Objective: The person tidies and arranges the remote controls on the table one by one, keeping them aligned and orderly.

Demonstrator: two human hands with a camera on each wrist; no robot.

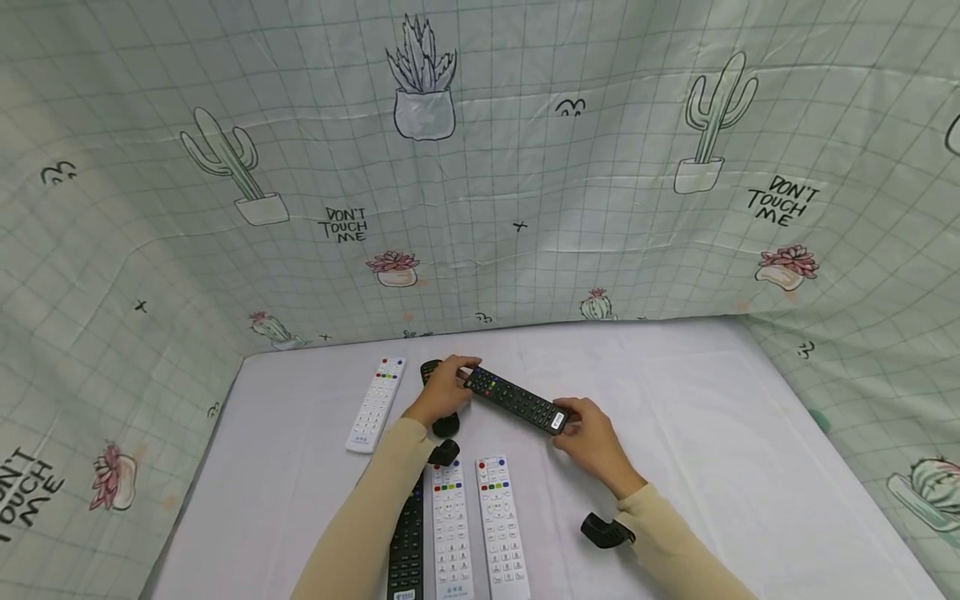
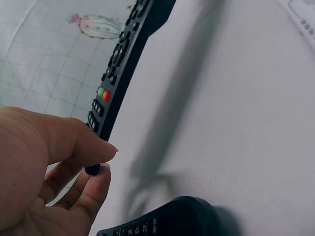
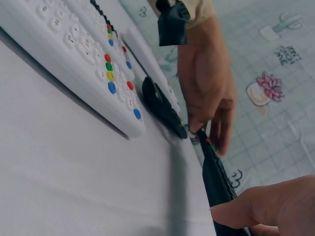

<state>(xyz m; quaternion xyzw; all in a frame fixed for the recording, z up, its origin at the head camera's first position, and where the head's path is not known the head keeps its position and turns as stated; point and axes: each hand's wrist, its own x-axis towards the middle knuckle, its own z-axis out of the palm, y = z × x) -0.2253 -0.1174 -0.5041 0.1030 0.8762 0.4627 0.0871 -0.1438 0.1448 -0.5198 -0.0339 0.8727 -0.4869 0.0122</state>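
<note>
A black remote control (image 1: 517, 400) is held above the white table by both hands, one at each end. My left hand (image 1: 446, 390) pinches its far-left end between thumb and fingers, as the left wrist view shows closely. At the other end, the label end, my right hand (image 1: 588, 437) grips it with the thumb along one edge. Its shadow falls on the cloth below. Partly hidden under my left forearm lies a second black remote (image 1: 447, 425) with a rounded end, also seen in the left wrist view as a dark remote (image 2: 172, 219).
A white remote (image 1: 377, 404) lies at the left. Nearer the front, a black remote (image 1: 407, 542) and two white remotes, one in the middle (image 1: 452, 533) and one on the right (image 1: 501, 525), lie side by side. A patterned cloth (image 1: 495, 183) rises behind the table (image 1: 660, 375).
</note>
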